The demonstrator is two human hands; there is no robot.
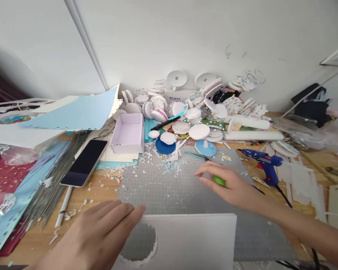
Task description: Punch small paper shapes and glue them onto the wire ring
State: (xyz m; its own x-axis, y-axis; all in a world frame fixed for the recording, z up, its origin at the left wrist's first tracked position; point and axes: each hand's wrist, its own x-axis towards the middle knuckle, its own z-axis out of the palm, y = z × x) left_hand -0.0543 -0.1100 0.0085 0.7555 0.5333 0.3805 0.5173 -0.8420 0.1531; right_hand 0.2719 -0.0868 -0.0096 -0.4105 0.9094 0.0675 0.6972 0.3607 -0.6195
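A white foam board (197, 240) with a ragged round hole near its left side lies at the front edge of the grey cutting mat (157, 187). My left hand (101, 228) grips its upper left part, fingers together and thumb side at the board's back edge. Over the mat, right of the middle, my right hand (231, 185) curls around a small green object (219, 181); most of it is hidden in the palm, so its kind does not show. Beyond the right fingertips lies a blue-topped disc (205, 147), near a thin teal-handled tool (197, 155).
Several white foam discs (199, 131) are heaped at the back with a lilac box (128, 150). A phone (84, 163) and metal wires lie left. A blue glue gun (266, 165) with a cord stands right. Paper scraps litter the mat.
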